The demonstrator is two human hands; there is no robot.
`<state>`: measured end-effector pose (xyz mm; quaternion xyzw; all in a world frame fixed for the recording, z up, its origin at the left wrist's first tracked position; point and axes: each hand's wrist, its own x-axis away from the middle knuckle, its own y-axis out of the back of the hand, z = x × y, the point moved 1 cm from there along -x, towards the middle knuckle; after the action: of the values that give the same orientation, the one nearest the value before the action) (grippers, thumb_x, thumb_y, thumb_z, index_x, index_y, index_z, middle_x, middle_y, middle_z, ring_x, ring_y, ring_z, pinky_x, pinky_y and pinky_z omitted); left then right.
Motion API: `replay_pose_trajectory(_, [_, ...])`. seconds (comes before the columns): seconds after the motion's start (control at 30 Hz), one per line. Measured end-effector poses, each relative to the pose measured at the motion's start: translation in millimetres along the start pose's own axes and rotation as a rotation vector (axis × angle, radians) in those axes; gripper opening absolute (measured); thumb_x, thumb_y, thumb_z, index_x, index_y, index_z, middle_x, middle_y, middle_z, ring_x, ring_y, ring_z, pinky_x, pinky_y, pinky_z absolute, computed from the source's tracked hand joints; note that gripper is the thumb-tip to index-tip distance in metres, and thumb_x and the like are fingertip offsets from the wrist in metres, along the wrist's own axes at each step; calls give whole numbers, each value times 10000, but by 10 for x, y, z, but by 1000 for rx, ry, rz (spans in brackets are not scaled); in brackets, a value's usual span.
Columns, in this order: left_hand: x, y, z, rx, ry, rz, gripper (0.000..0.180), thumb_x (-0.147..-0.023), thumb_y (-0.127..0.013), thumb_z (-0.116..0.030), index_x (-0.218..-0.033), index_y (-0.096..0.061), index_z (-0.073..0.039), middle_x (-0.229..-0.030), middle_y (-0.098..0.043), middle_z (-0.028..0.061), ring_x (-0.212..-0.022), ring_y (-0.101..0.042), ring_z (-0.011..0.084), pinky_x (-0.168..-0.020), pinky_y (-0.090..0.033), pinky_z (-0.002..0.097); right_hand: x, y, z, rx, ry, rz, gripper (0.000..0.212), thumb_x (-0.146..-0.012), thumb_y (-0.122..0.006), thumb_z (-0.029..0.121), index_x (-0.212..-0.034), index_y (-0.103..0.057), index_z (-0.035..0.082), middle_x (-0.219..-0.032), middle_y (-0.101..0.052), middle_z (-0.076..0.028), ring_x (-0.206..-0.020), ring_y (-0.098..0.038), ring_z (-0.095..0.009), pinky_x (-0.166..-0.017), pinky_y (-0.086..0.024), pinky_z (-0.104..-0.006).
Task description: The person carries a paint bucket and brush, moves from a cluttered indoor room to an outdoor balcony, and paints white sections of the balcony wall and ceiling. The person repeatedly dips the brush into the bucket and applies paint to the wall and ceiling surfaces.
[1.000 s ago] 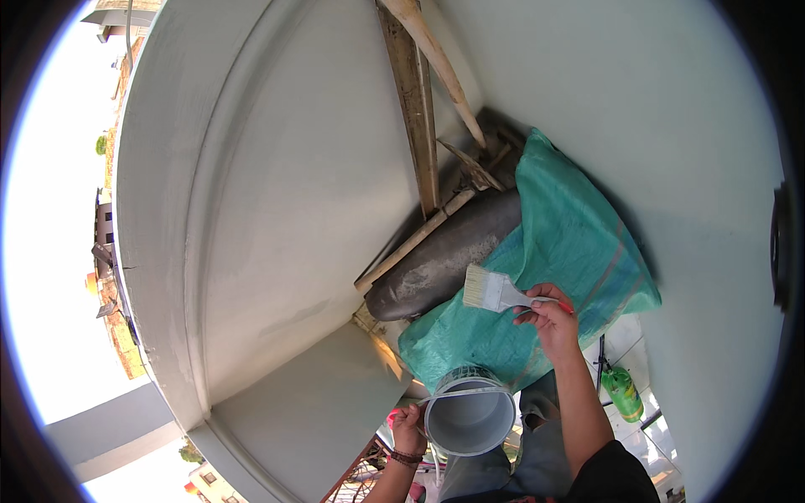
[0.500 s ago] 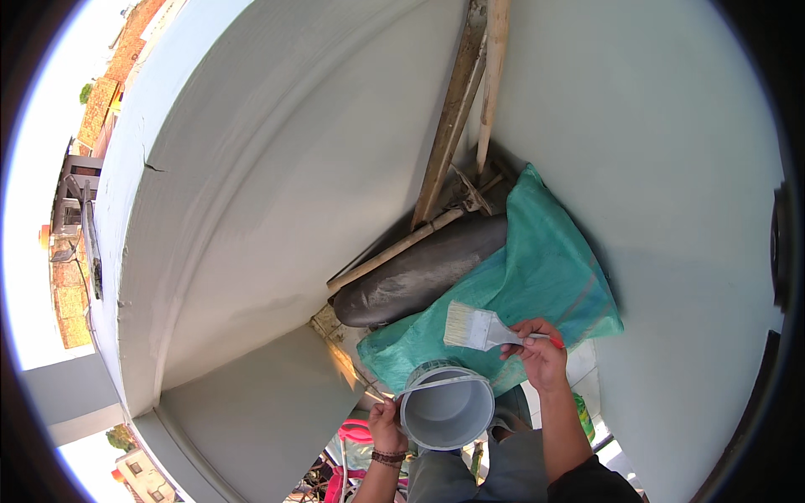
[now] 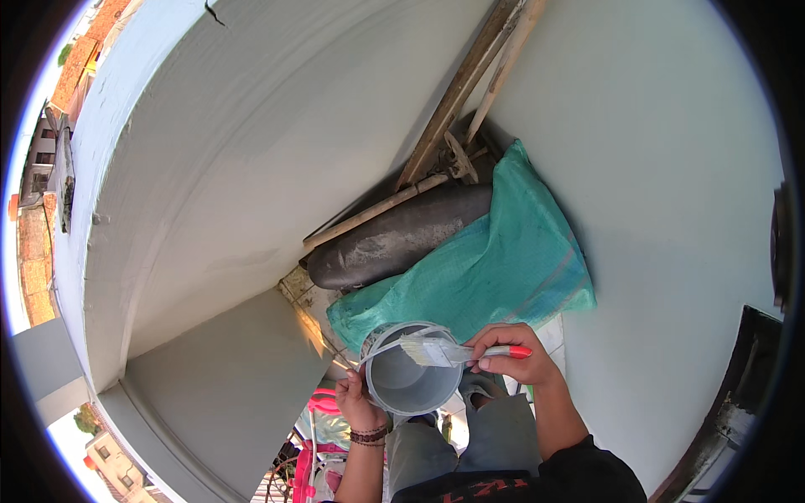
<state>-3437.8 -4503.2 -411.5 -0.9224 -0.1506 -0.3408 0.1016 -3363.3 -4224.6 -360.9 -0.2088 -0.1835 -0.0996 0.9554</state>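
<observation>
A grey bucket (image 3: 402, 387) is held in front of my legs by my left hand (image 3: 359, 404), whose fingers are closed at its left side near the handle. Its open mouth faces up, and the visible inner wall and bottom look light grey. In my right hand (image 3: 518, 356) is a wide flat paintbrush (image 3: 449, 353) with pale bristles and a red-ended handle, gripped between thumb and fingers. The bristles point left and overlap the bucket's mouth; whether they touch the inside I cannot tell.
Beyond the bucket a green woven sheet (image 3: 495, 268) partly covers a dark rounded bundle (image 3: 386, 247). Wooden poles (image 3: 465, 88) lean in the corner between grey walls (image 3: 671, 168). A low grey ledge (image 3: 226, 394) stands left; pink items (image 3: 325, 401) lie below.
The paintbrush has moved down and left, from above the green sheet to over the bucket's mouth. The view has shifted, and the bucket appears farther left and higher.
</observation>
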Motion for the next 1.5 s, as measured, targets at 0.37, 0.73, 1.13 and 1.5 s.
replay_pose_trajectory(0.37, [-130, -139, -159, 128, -96, 127, 258, -901, -698, -222, -804, -510, -73, -873, -674, 88, -816, -616, 144, -805, -482, 293, 25, -262, 77, 14, 67, -185, 314, -925, -516, 206, -810, -643, -57, -870, -638, -194, -796, -653, -303, -671, -559, -383])
replay_pose_trajectory(0.73, [85, 698, 77, 47, -34, 6, 303, -878, -722, -254, -796, -498, -66, -855, -674, 111, -782, -629, 167, -762, -514, 326, -2425, 965, 1285, 493, 150, -896, 368, -875, -627, 361, -737, -558, 27, -647, -521, -77, -663, -562, -213, -645, -493, -367])
replay_pose_trajectory(1.13, [552, 1362, 529, -139, 34, -141, 324, -913, -683, -233, -747, -469, -55, -772, -655, 125, -720, -584, 147, -743, -479, 297, -3348, 1199, 1561, 1037, 97, -1212, 439, -850, -629, 419, -957, -675, -4, -1003, -681, -211, -993, -638, -365, -882, -495, -428])
replay_pose_trajectory(1.5, [579, 1426, 575, -86, 72, -80, 295, -921, -670, -218, -762, -487, -51, -764, -638, 91, -705, -555, 129, -725, -458, 284, -3287, 1265, 1553, 1109, 217, -1202, 300, -856, -618, 346, -925, -671, 59, -961, -687, -179, -939, -641, -375, -820, -506, -451])
